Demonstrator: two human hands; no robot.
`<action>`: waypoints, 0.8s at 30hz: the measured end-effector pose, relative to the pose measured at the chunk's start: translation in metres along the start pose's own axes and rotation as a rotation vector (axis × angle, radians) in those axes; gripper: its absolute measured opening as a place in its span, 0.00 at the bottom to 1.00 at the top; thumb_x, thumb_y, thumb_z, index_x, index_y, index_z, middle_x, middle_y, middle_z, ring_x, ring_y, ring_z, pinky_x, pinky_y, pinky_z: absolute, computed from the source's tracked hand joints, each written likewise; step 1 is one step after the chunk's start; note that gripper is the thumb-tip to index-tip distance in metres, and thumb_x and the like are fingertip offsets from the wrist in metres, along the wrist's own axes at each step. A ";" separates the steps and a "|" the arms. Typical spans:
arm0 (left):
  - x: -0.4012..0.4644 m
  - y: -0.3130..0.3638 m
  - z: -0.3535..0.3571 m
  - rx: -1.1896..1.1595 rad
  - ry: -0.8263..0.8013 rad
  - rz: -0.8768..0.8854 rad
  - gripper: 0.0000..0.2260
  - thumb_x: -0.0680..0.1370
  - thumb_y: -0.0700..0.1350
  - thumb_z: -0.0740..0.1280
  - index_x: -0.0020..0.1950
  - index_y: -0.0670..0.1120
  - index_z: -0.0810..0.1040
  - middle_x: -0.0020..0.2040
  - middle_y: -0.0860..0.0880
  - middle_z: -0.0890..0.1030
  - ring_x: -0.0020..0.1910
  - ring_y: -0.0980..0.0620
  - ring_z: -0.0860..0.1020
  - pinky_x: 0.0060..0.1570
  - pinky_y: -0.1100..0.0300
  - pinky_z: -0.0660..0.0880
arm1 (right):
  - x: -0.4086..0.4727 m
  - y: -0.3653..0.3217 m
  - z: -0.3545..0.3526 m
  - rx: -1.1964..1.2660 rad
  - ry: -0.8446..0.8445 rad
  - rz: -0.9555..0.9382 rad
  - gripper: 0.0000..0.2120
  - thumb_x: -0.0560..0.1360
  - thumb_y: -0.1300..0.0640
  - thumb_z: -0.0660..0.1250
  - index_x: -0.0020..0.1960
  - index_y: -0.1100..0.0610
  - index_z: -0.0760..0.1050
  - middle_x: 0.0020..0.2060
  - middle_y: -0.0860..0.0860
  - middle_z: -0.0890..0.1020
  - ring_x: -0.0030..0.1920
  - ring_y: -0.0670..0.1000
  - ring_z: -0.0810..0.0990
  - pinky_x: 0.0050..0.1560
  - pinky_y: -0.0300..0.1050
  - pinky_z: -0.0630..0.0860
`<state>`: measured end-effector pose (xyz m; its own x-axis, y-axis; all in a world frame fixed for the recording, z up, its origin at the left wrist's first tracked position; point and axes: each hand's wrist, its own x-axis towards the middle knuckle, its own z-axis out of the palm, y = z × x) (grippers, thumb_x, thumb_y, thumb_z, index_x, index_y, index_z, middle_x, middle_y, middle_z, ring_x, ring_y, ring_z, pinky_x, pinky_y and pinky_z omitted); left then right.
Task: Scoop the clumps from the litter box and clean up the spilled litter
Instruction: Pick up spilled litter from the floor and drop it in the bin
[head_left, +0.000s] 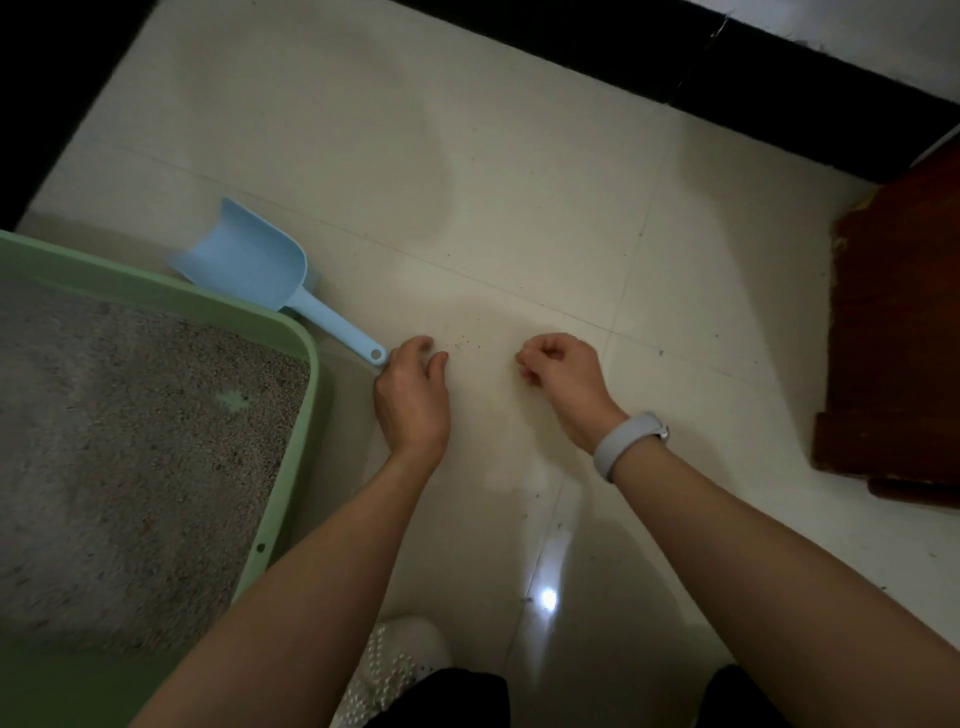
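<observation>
On the left you have the green litter box (291, 332), full of gray litter (130, 441). One small green spot shows through the litter near the right wall of the box. Just past the far right corner of the box lies the blue scoop (254, 260) on the floor (519, 182). Its cup points far and left, and its handle points toward you and to the right.

Your left hand (413, 395) is low over the floor, right beside the end of the scoop handle. Its fingers are bent a little and loose, and it holds nothing that you can see. Whether it touches the handle is hard to tell.

Between your two hands are a few tiny dark bits of spilled litter (462, 343) on the tile.

Your right hand (561, 371) is curled up tight, fingertips tucked together. You cannot tell if it pinches any bits. A pale wristband (626, 441) sits on that wrist.

Far right stands a brown wooden thing (898, 338).
</observation>
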<state>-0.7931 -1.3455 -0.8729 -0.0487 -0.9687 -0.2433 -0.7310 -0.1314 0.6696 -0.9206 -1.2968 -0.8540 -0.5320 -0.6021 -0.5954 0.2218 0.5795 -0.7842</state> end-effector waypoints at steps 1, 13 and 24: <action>0.000 0.000 0.000 -0.010 0.004 -0.013 0.10 0.77 0.42 0.66 0.56 0.41 0.79 0.48 0.42 0.81 0.48 0.44 0.78 0.47 0.61 0.68 | 0.003 -0.004 -0.001 0.063 -0.015 0.024 0.11 0.75 0.70 0.60 0.39 0.56 0.72 0.34 0.51 0.76 0.33 0.46 0.73 0.32 0.30 0.72; -0.001 -0.003 0.007 0.124 0.037 0.113 0.06 0.77 0.42 0.64 0.45 0.41 0.79 0.42 0.42 0.81 0.40 0.40 0.77 0.42 0.51 0.70 | 0.025 -0.017 0.025 -0.817 -0.242 -0.382 0.08 0.76 0.62 0.62 0.51 0.63 0.77 0.51 0.57 0.79 0.51 0.54 0.76 0.48 0.36 0.66; 0.007 0.007 0.010 0.017 -0.016 0.128 0.08 0.76 0.43 0.67 0.52 0.42 0.79 0.45 0.44 0.80 0.43 0.45 0.77 0.48 0.54 0.70 | 0.022 -0.003 0.027 -1.085 -0.142 -0.589 0.08 0.77 0.67 0.56 0.51 0.66 0.73 0.51 0.62 0.74 0.53 0.60 0.71 0.50 0.46 0.65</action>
<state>-0.8051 -1.3513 -0.8767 -0.1526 -0.9740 -0.1677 -0.7295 -0.0035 0.6839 -0.9105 -1.3269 -0.8692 -0.2130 -0.9394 -0.2685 -0.8466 0.3147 -0.4293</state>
